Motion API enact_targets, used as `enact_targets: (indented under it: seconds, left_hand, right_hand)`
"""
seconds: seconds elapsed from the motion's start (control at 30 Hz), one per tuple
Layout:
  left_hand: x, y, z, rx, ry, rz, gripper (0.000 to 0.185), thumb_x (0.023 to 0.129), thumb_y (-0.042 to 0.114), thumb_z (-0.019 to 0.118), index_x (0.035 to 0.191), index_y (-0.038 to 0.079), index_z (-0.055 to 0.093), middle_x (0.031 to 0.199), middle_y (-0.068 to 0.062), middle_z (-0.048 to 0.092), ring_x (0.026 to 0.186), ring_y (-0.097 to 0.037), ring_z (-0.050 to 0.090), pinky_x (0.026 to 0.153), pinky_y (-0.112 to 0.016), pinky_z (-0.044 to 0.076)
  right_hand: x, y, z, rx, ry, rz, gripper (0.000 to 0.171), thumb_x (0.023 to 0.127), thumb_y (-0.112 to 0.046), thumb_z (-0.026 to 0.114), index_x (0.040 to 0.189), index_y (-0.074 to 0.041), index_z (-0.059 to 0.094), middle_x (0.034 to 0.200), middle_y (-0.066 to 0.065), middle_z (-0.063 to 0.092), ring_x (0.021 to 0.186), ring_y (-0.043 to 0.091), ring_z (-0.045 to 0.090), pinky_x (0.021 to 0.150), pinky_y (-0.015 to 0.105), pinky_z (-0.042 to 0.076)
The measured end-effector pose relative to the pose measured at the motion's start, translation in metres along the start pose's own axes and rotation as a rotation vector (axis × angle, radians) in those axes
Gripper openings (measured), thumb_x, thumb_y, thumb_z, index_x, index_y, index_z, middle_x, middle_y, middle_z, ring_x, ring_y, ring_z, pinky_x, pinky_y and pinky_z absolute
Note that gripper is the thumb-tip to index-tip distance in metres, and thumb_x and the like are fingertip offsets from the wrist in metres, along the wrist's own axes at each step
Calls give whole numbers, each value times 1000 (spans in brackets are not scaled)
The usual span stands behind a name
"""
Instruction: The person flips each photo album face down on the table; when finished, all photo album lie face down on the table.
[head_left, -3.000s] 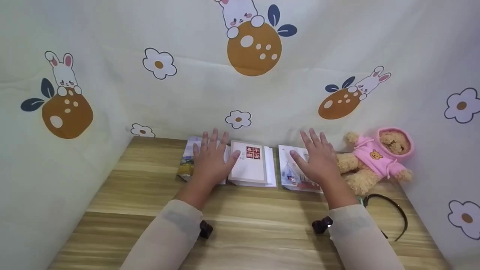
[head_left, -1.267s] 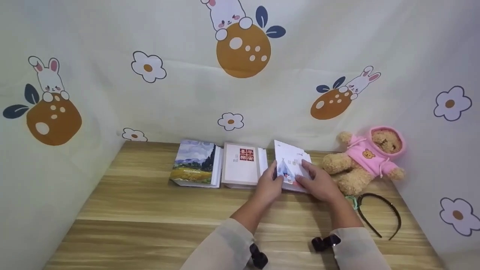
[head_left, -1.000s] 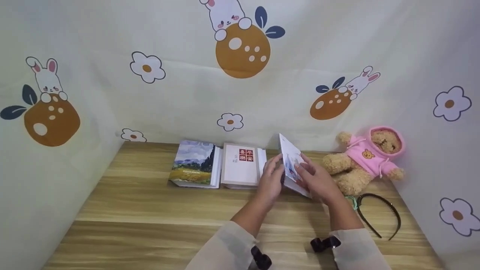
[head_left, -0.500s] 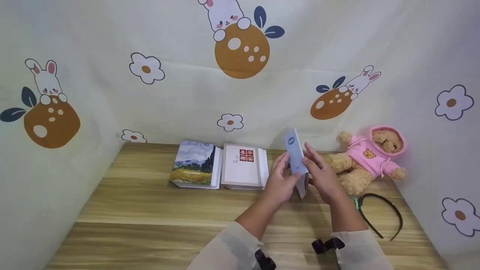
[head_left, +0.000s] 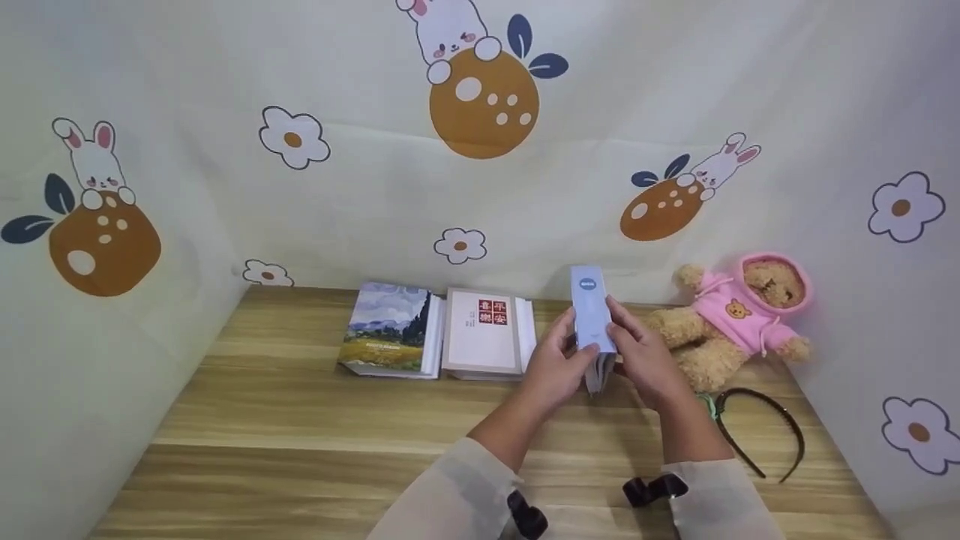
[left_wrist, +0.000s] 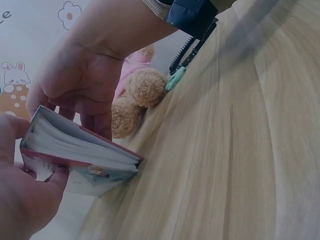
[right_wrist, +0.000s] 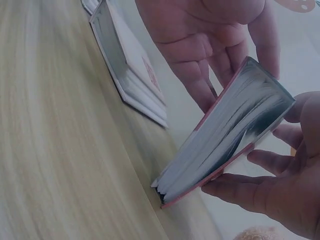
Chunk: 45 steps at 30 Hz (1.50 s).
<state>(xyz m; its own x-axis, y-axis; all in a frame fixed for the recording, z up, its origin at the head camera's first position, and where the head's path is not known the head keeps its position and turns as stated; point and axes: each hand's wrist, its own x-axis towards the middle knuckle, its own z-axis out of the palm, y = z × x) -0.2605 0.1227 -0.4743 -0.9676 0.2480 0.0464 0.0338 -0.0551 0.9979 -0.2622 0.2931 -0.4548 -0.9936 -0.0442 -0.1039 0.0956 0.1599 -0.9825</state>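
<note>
Two bare hands hold one small pale-blue paperback book (head_left: 592, 315) upright, spine toward the camera, its lower corner touching the light wooden tabletop (head_left: 300, 420). The left hand (head_left: 556, 365) curls its fingers and thumb around one cover; the right hand (head_left: 643, 357) clamps the opposite cover, so the book is pinched between them. From the left wrist view, the page block (left_wrist: 80, 147) faces down toward the wood.

Relative to this held book: a white hardback book with red square characters (head_left: 486, 331) lies flat just to its left, and a book with a painted landscape cover (head_left: 388, 326) lies beyond that, touching the white one. A tan teddy bear in a pink hoodie (head_left: 739, 319) sits near on the right, against the cream cartoon-rabbit fabric wall (head_left: 480, 150). A thin black headband (head_left: 761, 427) lies in front of the bear.

Standing the book well likely calls for an even grip on both covers and the bottom edge set flat on the wood. Open wood stretches in front of the book; behind it the fabric wall is close, and the bear crowds its right side.
</note>
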Motion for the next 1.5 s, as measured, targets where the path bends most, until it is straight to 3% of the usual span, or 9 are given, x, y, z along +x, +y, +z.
enact_targets:
  seconds: [0.1,0.2,0.37,0.5,0.63,1.0,1.23,1.37,1.5]
  left_hand:
    - [1,0,-2,71,-22,60,72,104,26,70,167,20,38,175,-6,36,152,-36,51,122,-46,49]
    - [3,-5,-5,155,-53,84,69,106,36,67,167,23,39,174,-8,37,149,-37,54,121,-46,50]
    - [4,-20,-9,313,-95,25,55,110,54,50,162,34,48,170,-2,45,152,-33,51,125,-52,45]
    - [4,-28,-11,491,-109,20,52,110,55,50,159,36,52,172,3,43,159,-31,42,130,-53,38]
    - [5,-31,-11,698,-119,38,54,108,54,56,158,33,54,171,3,43,159,-30,41,131,-49,37]
    - [3,-32,-7,1056,-149,143,41,108,23,61,149,25,65,163,5,55,156,-27,46,131,-40,37]
    - [5,-29,-9,992,-179,132,42,107,15,60,148,21,66,164,5,54,158,-26,44,132,-39,35]
    - [5,-27,-20,766,-120,133,43,104,11,63,146,17,67,163,0,55,156,-28,47,131,-42,37]
    - [-2,-20,-44,517,16,140,44,103,13,65,146,21,66,162,0,56,154,-27,49,130,-48,38]
  right_hand:
    - [-1,-2,-1,-1,7,-9,57,115,-26,40,171,-30,28,179,13,25,151,37,45,122,63,44]
    - [-2,-4,-5,-71,58,-44,55,115,-25,42,170,-24,32,174,18,35,144,36,52,117,45,53]
    - [-4,-3,-15,-250,215,-102,52,111,-17,54,162,-15,48,164,16,52,143,32,57,99,9,51]
    - [0,3,-17,-338,212,-71,54,109,-19,59,162,-13,48,169,12,46,152,35,50,117,28,51]
    - [4,11,-16,-480,153,-56,63,107,-28,64,162,-4,44,168,25,42,155,45,43,129,56,38]
    - [8,29,-16,-670,75,32,54,107,-13,53,159,0,47,163,31,45,154,48,41,129,63,33]
    - [11,28,-16,-707,81,44,53,106,-10,50,158,1,48,162,32,44,153,52,40,128,66,33]
    - [14,28,-14,-703,98,27,53,107,-10,48,159,1,47,164,31,44,155,50,39,130,64,31]
    - [14,21,-6,-611,156,-24,53,108,-15,53,159,-3,48,167,27,43,158,46,36,132,62,28]
